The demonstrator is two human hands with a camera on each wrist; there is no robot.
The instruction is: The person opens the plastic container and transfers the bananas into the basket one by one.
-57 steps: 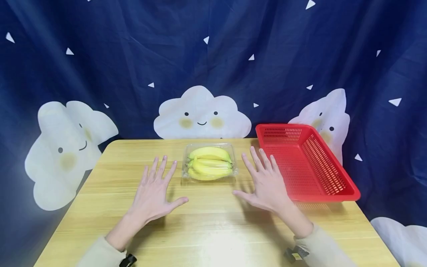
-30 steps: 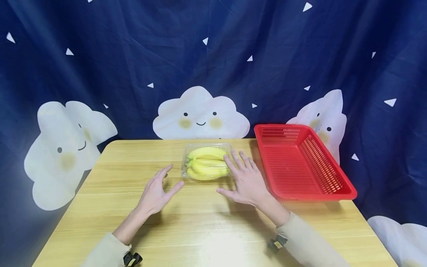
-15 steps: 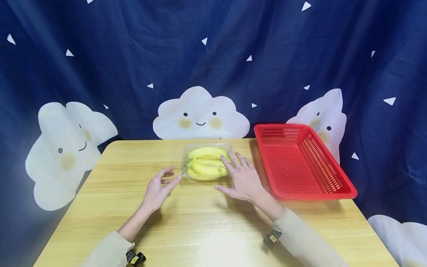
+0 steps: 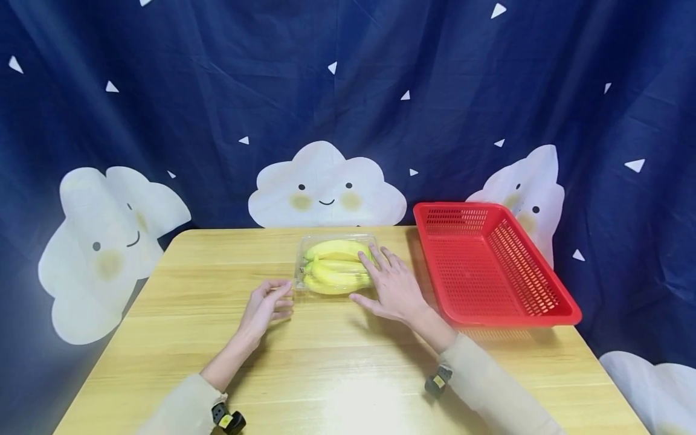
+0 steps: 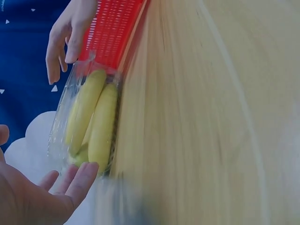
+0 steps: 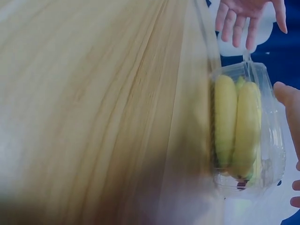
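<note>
Several yellow bananas (image 4: pixel 338 275) lie inside a clear plastic clamshell box (image 4: pixel 299 279) with its lid down, on the table. My left hand (image 4: pixel 263 309) is at the box's left end, thumb on top and fingers loosely bent; contact with the box is hard to tell. In the left wrist view, its extended fingers (image 5: pixel 79 185) point at the near end of the box. My right hand (image 4: pixel 399 291) hovers over or rests on the box's right end, fingers spread. The right wrist view shows that thumb (image 6: pixel 285 93) close to the lid. Neither hand holds anything.
A red perforated plastic basket (image 4: pixel 484 278) stands at the right on the wooden table (image 4: pixel 217 266), just beyond my right hand. Behind the table hangs a dark blue curtain (image 4: pixel 217 90) with smiling clouds.
Both hands have closed in on the box from either side. The right shifted left to its right end; the left turned and moved towards its left end. Box and basket stayed put.
</note>
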